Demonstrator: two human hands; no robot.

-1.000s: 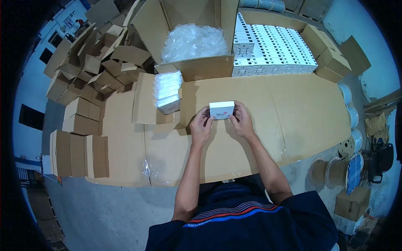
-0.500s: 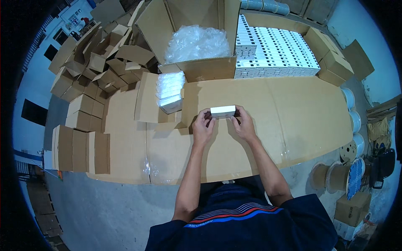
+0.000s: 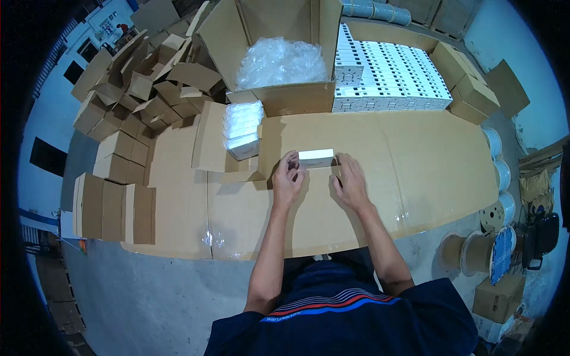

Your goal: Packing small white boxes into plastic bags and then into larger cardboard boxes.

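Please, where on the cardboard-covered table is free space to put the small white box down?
Free cardboard lies right of the right hand, up to the table edge, below the rows of white boxes. Also bare: the near strip before both hands. Crowded: left of the left hand, by the wrapped bundle and folded cartons.

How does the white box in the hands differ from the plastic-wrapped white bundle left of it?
The small white box is single and bare, held between the left hand and right hand; the wrapped bundle is a larger stack under shiny film. The box is held by both hands; the bundle lies untouched among cardboard flaps. Both are white and sit over the cardboard-covered table.
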